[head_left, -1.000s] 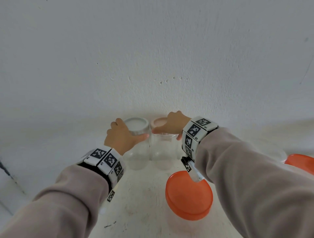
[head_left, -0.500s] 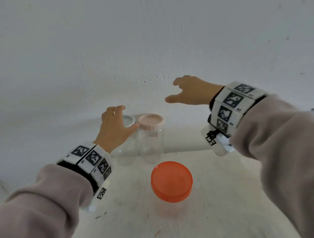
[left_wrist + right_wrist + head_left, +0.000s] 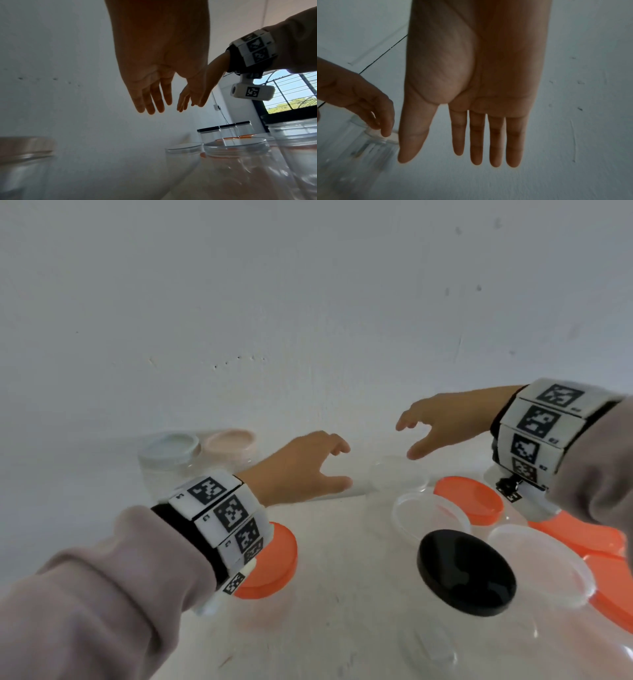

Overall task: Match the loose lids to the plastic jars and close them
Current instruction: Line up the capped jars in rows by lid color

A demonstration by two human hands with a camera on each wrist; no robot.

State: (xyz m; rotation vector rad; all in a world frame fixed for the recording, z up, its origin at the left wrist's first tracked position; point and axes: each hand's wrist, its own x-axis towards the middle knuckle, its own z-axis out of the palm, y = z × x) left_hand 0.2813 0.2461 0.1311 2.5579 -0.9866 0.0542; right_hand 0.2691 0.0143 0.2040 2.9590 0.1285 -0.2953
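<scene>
Both hands hover open and hold nothing. My left hand [image 3: 344, 465] reaches rightward over the table with fingers loosely spread, just left of a clear jar with a clear lid [image 3: 399, 477]. My right hand [image 3: 409, 440] hangs above and slightly right of that same jar; in the right wrist view its fingers [image 3: 488, 135] are straight. Behind my left wrist, against the wall, stand two closed jars, one with a white lid [image 3: 171, 445] and one with a pink lid [image 3: 229, 441]. A jar with an orange lid [image 3: 274, 559] sits under my left wrist.
At the right crowd a black lid [image 3: 466, 570], clear lids [image 3: 431, 515] [image 3: 541, 563] and orange lids [image 3: 469, 498]. Square black-topped containers [image 3: 223, 127] stand further right by the wall. The white wall [image 3: 308, 302] is close behind the jars.
Both hands let go of the white-lidded and pink-lidded jars and moved to the right. The head view has swung right, bringing the black, clear and orange lids into sight.
</scene>
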